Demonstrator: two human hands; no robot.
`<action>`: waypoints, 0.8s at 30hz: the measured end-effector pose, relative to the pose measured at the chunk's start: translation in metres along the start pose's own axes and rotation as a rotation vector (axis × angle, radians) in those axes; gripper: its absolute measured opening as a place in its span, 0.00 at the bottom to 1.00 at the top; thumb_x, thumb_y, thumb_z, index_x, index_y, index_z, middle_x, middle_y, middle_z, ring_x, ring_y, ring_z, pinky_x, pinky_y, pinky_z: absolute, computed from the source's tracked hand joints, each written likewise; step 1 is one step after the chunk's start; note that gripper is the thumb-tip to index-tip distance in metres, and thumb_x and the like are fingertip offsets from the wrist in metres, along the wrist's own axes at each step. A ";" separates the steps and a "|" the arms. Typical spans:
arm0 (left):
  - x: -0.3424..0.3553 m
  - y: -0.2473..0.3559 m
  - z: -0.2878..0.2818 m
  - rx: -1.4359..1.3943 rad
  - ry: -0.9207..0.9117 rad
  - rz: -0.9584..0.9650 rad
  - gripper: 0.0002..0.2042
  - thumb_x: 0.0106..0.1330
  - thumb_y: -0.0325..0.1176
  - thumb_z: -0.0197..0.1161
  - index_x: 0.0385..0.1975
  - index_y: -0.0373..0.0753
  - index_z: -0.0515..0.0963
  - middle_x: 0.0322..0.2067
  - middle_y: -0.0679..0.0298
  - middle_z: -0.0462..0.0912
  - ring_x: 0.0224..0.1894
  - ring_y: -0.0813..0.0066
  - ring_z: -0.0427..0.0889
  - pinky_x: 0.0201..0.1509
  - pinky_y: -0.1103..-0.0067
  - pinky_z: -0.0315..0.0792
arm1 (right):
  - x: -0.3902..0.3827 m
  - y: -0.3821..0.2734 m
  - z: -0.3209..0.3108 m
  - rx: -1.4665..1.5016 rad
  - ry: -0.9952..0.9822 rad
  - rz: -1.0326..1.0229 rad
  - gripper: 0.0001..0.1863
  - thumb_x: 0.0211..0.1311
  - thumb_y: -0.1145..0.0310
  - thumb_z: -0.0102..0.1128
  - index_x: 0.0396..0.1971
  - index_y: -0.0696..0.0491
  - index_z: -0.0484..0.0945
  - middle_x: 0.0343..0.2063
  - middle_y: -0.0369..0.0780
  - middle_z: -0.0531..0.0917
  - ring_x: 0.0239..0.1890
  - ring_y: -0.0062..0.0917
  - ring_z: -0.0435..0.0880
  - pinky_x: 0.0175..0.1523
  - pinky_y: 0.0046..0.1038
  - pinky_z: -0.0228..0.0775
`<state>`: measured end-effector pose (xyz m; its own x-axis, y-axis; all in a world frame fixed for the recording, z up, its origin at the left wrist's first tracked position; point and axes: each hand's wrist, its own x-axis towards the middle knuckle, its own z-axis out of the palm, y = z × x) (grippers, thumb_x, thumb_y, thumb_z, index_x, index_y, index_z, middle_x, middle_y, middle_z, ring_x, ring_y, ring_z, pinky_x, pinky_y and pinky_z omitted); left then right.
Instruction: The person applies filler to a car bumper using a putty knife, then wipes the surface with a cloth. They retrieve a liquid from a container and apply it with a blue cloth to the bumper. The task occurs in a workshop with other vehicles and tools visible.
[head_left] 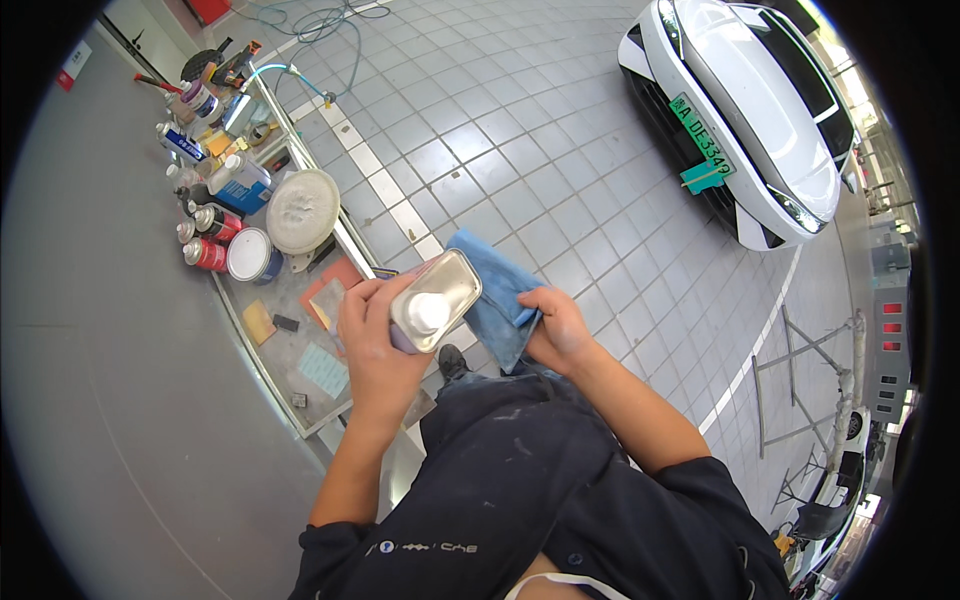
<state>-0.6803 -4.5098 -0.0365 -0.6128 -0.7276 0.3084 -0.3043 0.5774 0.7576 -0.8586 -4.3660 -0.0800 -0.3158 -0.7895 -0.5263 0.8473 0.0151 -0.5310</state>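
My left hand [382, 345] is wrapped round a rectangular metal can [457, 279] with a white cap, its top tilted up toward me. Just right of the can, my right hand [560, 330] grips a blue cloth [490, 285] between thumb and fingers. The cloth hangs open, and its left edge lies against or behind the can; whether they touch I cannot tell. Both hands are in front of my body, beside the workbench.
On the left, a workbench [290, 375] carries a round-lidded tub [303, 211], a white-lidded can [251, 254], red cans [207, 253], a blue-labelled can [240, 184] and sanding pads. A white car [760, 90] stands at the far right. A hose [318, 25] lies on the tiled floor.
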 end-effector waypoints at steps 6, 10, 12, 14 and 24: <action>0.004 -0.004 -0.003 0.283 0.010 0.302 0.27 0.42 0.21 0.72 0.47 0.46 0.80 0.46 0.62 0.74 0.51 0.59 0.72 0.59 0.65 0.61 | -0.001 0.006 0.016 0.195 -0.113 0.152 0.24 0.65 0.67 0.42 0.58 0.64 0.68 0.54 0.48 0.78 0.57 0.37 0.77 0.66 0.43 0.64; 0.007 -0.001 -0.010 0.377 -0.031 0.379 0.27 0.43 0.19 0.68 0.48 0.49 0.81 0.46 0.62 0.74 0.50 0.59 0.72 0.59 0.64 0.61 | 0.001 0.004 0.027 0.287 -0.114 0.202 0.27 0.65 0.63 0.42 0.60 0.64 0.67 0.57 0.49 0.77 0.60 0.40 0.75 0.69 0.44 0.59; 0.008 0.001 -0.011 0.404 -0.035 0.393 0.27 0.44 0.19 0.66 0.48 0.49 0.81 0.47 0.63 0.74 0.50 0.59 0.72 0.59 0.64 0.60 | 0.004 0.006 0.027 0.274 -0.104 0.196 0.27 0.65 0.63 0.42 0.59 0.64 0.68 0.57 0.49 0.77 0.60 0.39 0.75 0.69 0.43 0.60; 0.007 0.001 -0.011 0.418 -0.033 0.399 0.27 0.44 0.19 0.66 0.48 0.50 0.81 0.47 0.63 0.74 0.50 0.60 0.72 0.59 0.64 0.60 | 0.005 0.009 0.025 0.263 -0.114 0.193 0.26 0.65 0.63 0.41 0.59 0.63 0.68 0.56 0.48 0.77 0.59 0.38 0.75 0.69 0.44 0.60; 0.004 0.000 -0.011 0.424 -0.038 0.411 0.27 0.45 0.18 0.63 0.48 0.50 0.82 0.47 0.63 0.73 0.51 0.60 0.71 0.59 0.65 0.59 | 0.008 0.011 0.025 0.272 -0.137 0.214 0.26 0.66 0.62 0.40 0.59 0.62 0.69 0.56 0.47 0.77 0.59 0.37 0.76 0.68 0.44 0.60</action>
<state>-0.6749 -4.5171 -0.0286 -0.7656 -0.4033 0.5013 -0.2962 0.9126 0.2819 -0.8411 -4.3873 -0.0737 -0.0743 -0.8612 -0.5028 0.9763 0.0399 -0.2127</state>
